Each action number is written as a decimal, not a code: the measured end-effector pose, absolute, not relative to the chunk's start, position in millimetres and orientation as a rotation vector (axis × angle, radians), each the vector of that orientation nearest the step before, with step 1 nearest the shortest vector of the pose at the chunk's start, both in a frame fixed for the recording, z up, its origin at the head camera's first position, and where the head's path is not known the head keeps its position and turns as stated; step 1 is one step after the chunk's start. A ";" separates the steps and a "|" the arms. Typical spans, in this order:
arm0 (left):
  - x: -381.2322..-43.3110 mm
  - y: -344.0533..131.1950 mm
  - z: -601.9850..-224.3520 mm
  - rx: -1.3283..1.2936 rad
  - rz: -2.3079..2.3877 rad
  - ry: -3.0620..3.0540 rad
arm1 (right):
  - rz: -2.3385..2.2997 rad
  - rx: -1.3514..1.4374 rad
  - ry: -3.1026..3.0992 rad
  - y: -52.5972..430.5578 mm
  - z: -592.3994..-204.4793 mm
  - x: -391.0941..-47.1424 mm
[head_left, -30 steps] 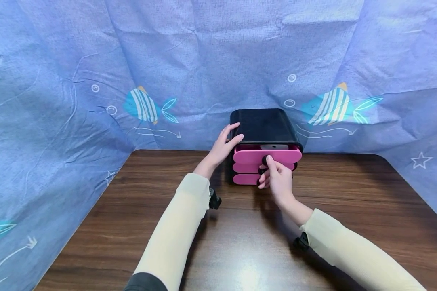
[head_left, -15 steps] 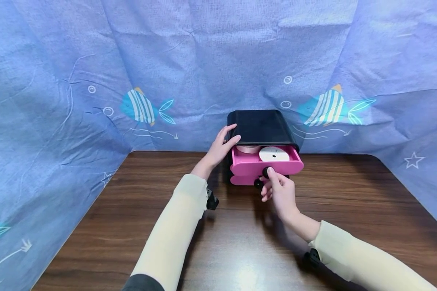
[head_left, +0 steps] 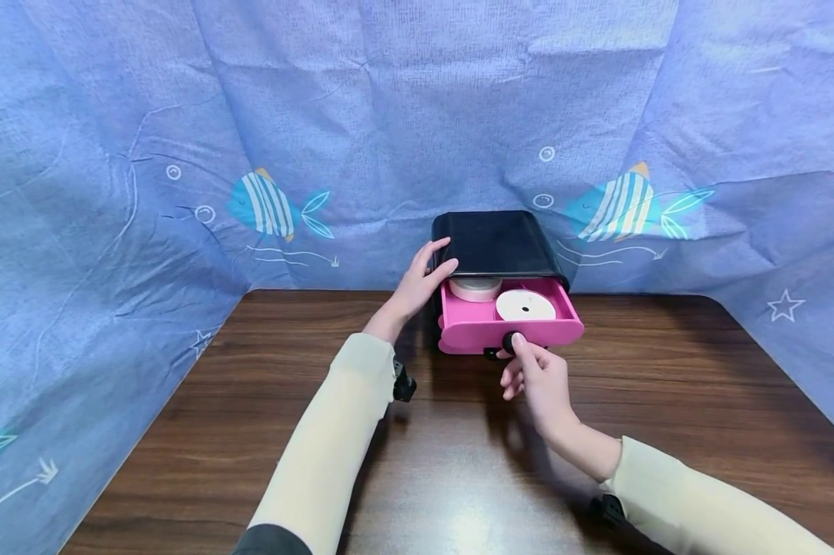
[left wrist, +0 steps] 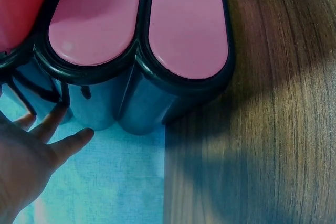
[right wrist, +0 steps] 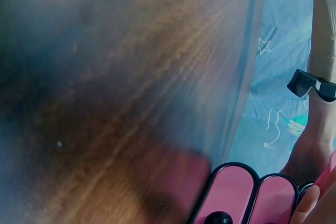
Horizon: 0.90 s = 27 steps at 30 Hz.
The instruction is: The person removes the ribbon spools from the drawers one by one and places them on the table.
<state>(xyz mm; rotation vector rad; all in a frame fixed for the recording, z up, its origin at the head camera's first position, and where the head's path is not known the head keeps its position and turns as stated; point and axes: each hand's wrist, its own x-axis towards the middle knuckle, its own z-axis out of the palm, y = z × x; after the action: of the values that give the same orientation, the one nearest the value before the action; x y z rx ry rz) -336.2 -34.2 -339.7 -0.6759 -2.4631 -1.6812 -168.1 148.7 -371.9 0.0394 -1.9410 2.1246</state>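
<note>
A black cabinet (head_left: 496, 243) with pink drawers stands at the back of the table. Its top drawer (head_left: 469, 333) is pulled out. Inside lie a white spool-like disc (head_left: 514, 301) with a dark centre hole and, to its left, a pale round roll (head_left: 475, 290) partly under the cabinet's top. My right hand (head_left: 543, 381) pinches the black knob (head_left: 509, 342) on that drawer's front. At the cabinet's left upper edge my left hand (head_left: 417, 284) rests with extended fingers. The left wrist view shows this hand (left wrist: 26, 161) beside the black side wall.
Lower pink drawers (left wrist: 189, 24) are in the cabinet, pushed in. The wooden table (head_left: 320, 370) stretches in front and to both sides. Behind it hangs a blue fish-patterned cloth (head_left: 389, 116). Each wrist wears a black camera (head_left: 404, 383).
The top drawer has slid out toward me from nearly closed, uncovering the white disc and the pale roll. My right hand has moved back with the knob. My left hand stays on the cabinet.
</note>
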 end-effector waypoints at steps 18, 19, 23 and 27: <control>-335.2 -34.4 -340.8 -0.662 -1.691 -2.469 | 2.078 0.105 -2.007 149.3 -377.9 -145.6; -335.2 -34.5 -340.9 -0.663 -1.693 -2.468 | 2.078 0.103 -2.009 149.5 -378.5 -144.6; -335.1 -34.3 -340.7 -0.668 -1.698 -2.464 | 2.078 0.105 -2.020 149.4 -380.4 -140.7; -334.7 -33.6 -339.9 -0.672 -1.700 -2.461 | 2.079 0.109 -2.036 149.3 -381.5 -137.6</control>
<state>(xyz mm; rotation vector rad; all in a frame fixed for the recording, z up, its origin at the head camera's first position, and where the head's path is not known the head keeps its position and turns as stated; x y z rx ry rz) -334.7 -33.6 -339.9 -0.6719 -2.4610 -1.7001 -137.6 149.3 -381.5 0.1090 -2.0360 2.0790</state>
